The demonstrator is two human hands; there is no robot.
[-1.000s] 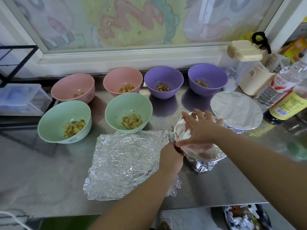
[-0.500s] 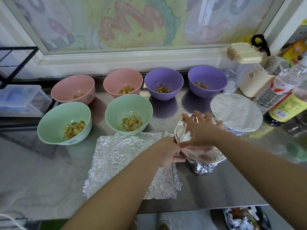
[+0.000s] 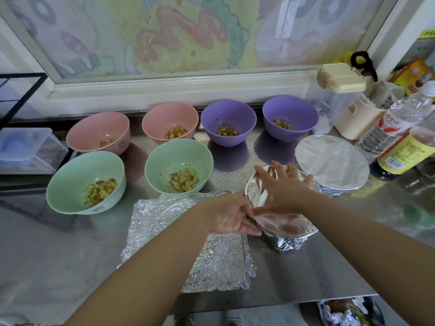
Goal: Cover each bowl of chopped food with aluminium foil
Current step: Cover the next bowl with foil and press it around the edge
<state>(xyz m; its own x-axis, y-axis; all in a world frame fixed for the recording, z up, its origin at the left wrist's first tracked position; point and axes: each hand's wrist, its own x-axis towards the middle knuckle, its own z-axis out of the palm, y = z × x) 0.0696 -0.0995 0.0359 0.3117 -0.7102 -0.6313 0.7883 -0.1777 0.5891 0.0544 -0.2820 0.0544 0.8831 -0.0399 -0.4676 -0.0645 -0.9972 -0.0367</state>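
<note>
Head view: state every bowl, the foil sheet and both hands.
Pink bowls: uncovered.
Purple bowls: uncovered.
Green bowls: uncovered.
Far foil bowl: covered.
Near foil bowl: covered, both hands on it.
Foil sheet: loose, flat on counter.
Left hand: fingers straight, touching near foil bowl's side.
Right hand: fingers spread, pressing its top.
</note>
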